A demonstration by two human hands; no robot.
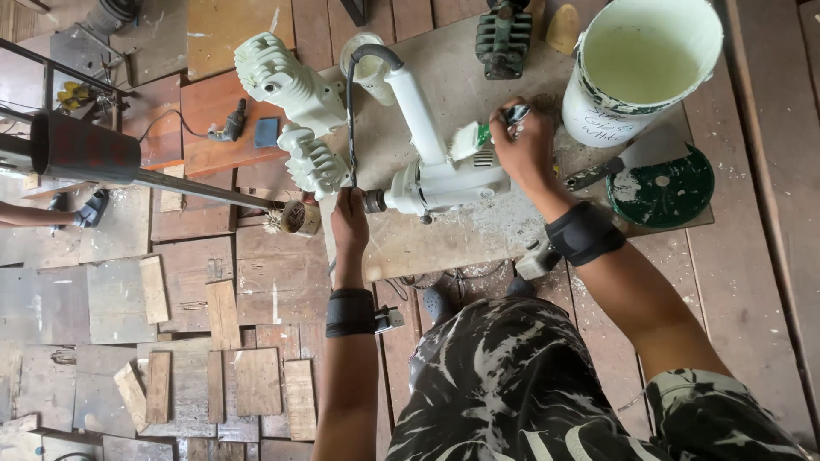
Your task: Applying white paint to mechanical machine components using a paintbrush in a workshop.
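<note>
The right hand (523, 147) grips a paintbrush (478, 137), its handle hidden; the left hand (348, 224) clasps the white drill (444, 183) at its chuck.

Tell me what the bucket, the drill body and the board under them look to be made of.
Bucket: likely plastic, smooth thin wall, pale paint inside. Drill body: cannot tell metal from plastic under its wet-looking pale green coat; the bare chuck looks metal. Board: wood, likely plywood, flat, matt and paint-flecked. The right hand holds a brush; the left hand steadies the drill.
</note>
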